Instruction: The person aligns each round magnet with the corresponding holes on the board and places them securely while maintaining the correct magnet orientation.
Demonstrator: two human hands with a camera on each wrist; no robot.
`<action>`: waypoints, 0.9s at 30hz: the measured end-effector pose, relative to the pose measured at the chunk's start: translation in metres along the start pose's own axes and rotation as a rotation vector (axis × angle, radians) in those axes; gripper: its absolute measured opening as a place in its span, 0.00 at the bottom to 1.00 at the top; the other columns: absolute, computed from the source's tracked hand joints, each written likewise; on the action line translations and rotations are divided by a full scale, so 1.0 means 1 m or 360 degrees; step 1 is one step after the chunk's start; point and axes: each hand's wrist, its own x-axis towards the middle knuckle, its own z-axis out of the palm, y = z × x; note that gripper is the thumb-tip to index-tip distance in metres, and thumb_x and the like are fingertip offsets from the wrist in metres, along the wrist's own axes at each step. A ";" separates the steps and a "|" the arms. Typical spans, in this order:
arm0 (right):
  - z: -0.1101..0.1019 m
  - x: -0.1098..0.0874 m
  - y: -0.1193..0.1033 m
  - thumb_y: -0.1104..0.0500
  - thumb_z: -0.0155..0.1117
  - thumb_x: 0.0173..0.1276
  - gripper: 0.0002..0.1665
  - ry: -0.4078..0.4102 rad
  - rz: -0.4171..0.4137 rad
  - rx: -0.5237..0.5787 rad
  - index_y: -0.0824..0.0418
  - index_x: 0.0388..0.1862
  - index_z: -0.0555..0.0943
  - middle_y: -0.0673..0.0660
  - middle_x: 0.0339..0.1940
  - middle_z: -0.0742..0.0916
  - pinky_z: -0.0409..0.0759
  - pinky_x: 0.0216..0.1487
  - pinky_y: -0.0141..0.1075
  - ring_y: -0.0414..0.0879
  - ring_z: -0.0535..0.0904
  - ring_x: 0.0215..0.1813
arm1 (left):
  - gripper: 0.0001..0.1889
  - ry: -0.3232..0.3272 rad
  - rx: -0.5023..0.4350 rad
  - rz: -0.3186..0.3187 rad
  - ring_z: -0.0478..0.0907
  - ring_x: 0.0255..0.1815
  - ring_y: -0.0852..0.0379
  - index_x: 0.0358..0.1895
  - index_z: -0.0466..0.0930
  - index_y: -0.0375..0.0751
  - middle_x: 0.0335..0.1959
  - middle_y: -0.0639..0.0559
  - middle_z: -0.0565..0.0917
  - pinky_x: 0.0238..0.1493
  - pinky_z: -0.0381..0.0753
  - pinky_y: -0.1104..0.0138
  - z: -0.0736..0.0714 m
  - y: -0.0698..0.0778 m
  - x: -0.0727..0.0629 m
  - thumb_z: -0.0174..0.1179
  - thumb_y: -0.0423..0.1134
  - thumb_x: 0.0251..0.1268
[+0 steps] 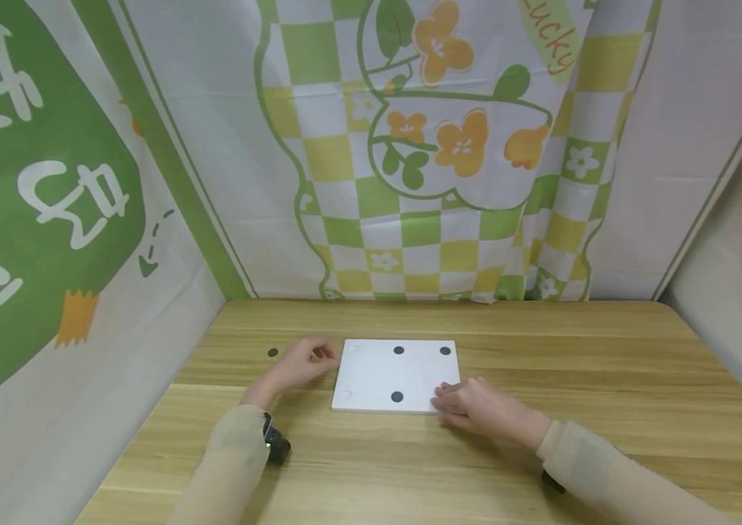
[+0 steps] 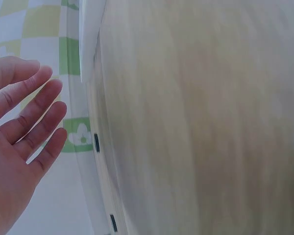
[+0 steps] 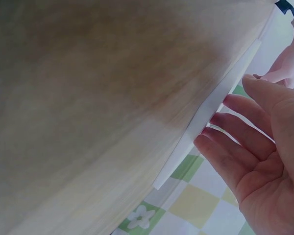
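A white rectangular board (image 1: pixel 371 375) lies flat on the wooden table, with several dark round discs on top, one of them a disc (image 1: pixel 397 397) near its front edge. Two faint pale circles mark its left side. At that left edge my left hand (image 1: pixel 302 362) hovers, fingers loosely bent and thumb close to the index finger; nothing shows between them in the left wrist view. Fingertips of my right hand (image 1: pixel 482 408) rest on the board's front right corner, hiding it. In the right wrist view the fingers (image 3: pixel 240 129) reach over the board's edge.
A loose dark disc (image 1: pixel 272 352) lies on the table left of the board. The left wrist view has two dark discs, one of them the lower disc (image 2: pixel 113 223), along the tabletop. A printed curtain (image 1: pixel 410 255) hangs behind the table (image 1: pixel 574 350).
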 end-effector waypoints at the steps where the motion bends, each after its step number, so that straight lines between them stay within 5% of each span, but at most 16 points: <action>1: 0.000 0.000 0.000 0.58 0.65 0.64 0.15 -0.0001 -0.0001 0.0002 0.62 0.47 0.84 0.60 0.47 0.87 0.83 0.51 0.43 0.53 0.84 0.51 | 0.03 0.0011 -0.0001 -0.0011 0.77 0.39 0.55 0.33 0.80 0.42 0.32 0.54 0.82 0.44 0.79 0.58 -0.001 -0.001 -0.001 0.63 0.36 0.59; 20: 0.000 0.000 0.000 0.57 0.65 0.64 0.15 -0.0002 -0.0014 -0.0002 0.62 0.47 0.84 0.60 0.47 0.87 0.83 0.52 0.43 0.52 0.84 0.51 | 0.07 0.0242 0.0088 -0.0202 0.74 0.53 0.41 0.39 0.81 0.37 0.47 0.41 0.81 0.56 0.74 0.46 -0.019 -0.027 -0.012 0.62 0.35 0.59; 27: 0.001 -0.001 0.001 0.58 0.65 0.64 0.15 0.0007 -0.0012 0.0007 0.62 0.48 0.84 0.60 0.47 0.87 0.83 0.51 0.43 0.52 0.84 0.51 | 0.08 0.0249 0.0127 -0.0241 0.72 0.57 0.38 0.40 0.80 0.37 0.50 0.38 0.80 0.60 0.70 0.43 -0.025 -0.036 -0.012 0.61 0.37 0.60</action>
